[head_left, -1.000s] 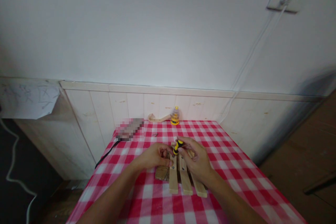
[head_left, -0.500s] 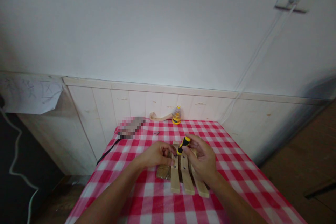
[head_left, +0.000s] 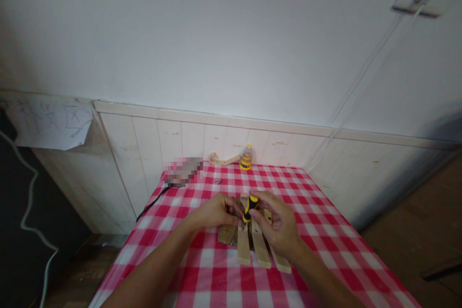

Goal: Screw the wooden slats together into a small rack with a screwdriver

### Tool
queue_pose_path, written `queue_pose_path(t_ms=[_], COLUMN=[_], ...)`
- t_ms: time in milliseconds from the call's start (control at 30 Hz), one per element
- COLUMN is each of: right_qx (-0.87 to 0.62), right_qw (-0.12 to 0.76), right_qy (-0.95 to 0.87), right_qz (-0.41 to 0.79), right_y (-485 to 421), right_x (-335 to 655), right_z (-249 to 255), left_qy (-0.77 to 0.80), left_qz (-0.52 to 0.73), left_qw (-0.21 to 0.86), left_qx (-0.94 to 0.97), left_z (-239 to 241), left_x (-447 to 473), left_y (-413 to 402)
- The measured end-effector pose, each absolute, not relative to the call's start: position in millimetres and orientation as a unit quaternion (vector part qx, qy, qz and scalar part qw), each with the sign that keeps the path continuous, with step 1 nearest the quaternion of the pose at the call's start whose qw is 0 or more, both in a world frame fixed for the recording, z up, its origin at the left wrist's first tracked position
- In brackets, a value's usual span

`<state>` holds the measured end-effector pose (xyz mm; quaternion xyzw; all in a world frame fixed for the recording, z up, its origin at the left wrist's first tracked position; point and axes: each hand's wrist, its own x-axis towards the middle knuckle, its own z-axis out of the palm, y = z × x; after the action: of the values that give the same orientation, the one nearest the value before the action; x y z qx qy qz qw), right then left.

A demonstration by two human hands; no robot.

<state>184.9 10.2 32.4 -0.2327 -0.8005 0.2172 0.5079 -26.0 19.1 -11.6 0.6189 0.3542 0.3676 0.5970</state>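
My right hand (head_left: 279, 224) grips a short yellow-and-black screwdriver (head_left: 251, 206), tilted, its lower end over the leftmost wooden slat (head_left: 244, 248). At that same spot the fingers of my left hand (head_left: 218, 211) are bent together around the tool's lower end; what they pinch is too small to make out. Beside it lie a middle slat (head_left: 262, 250) and a right slat (head_left: 281, 260), roughly parallel. Dark screw heads or holes mark the slats. Under them is a brown piece (head_left: 227, 234), partly covered by my left hand and the slats.
A red-and-white checked cloth (head_left: 202, 274) covers the table. Toward the wall stand a yellow-capped screwdriver-bit holder (head_left: 246, 158) and a curved wooden piece (head_left: 224, 160). A blurred-out object (head_left: 184, 172) with a black strap lies at the back left. A small dark item (head_left: 218, 182) rests nearby.
The screwdriver in my right hand has come down and nearer, onto the leftmost slat beside my left fingertips. It stands a little more upright. The view has shifted slightly.
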Motion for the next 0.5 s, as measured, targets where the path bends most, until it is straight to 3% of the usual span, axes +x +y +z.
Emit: queue_pose_path(t_ms=[200, 500], right_qx=[-0.225, -0.255], right_qw=[0.465, 0.499], right_qy=[-0.820, -0.769], right_qz=[0.248, 0.307], right_y=[7.8, 9.0], right_x=[185.8, 179.9], right_z=[38.5, 33.2], left_qy=[0.343, 0.365], left_qz=[0.373, 0.372], left_qw=[0.584, 0.570], left_qx=[0.634, 0.635], left_z=[-8.0, -13.0], left_x=[-26.9, -27.4], left_y=[18.8, 20.6])
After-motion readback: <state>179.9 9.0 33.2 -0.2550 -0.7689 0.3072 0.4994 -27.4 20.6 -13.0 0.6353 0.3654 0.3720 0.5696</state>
